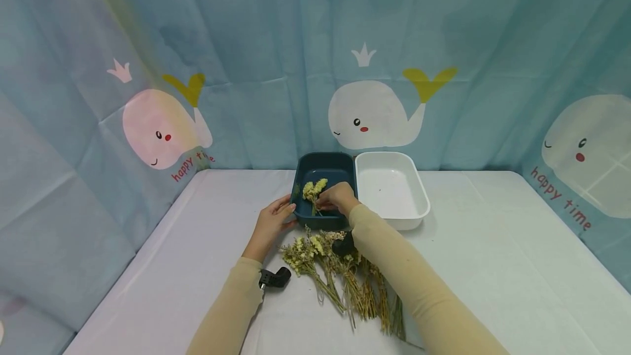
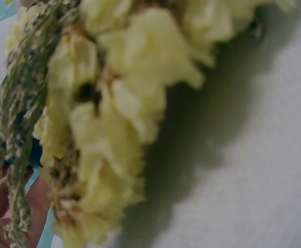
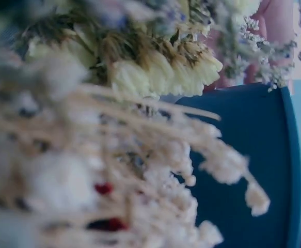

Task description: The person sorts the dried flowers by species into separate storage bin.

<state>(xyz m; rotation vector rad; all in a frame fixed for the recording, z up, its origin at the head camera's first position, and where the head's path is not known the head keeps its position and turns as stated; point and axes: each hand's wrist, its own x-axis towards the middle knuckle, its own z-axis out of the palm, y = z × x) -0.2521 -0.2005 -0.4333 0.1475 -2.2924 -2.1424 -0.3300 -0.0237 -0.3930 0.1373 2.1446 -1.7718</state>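
My left hand holds the left front corner of a dark blue tray, its fingers against the outer wall. Over the tray's inside, my right hand pinches the stems of a small sprig of yellow dried flowers; its fingertips are partly hidden. In front of the tray lie several bunches of dried flowers, stems toward me, partly covered by the right forearm. Yellow blooms fill much of the left wrist view. Pale dried blossoms stand before the blue tray wall in the right wrist view.
A white tray stands against the right side of the blue one. White cloth covers the table, and a blue curtain with whales hangs behind and at the sides. A black wrist camera sits on the left wrist.
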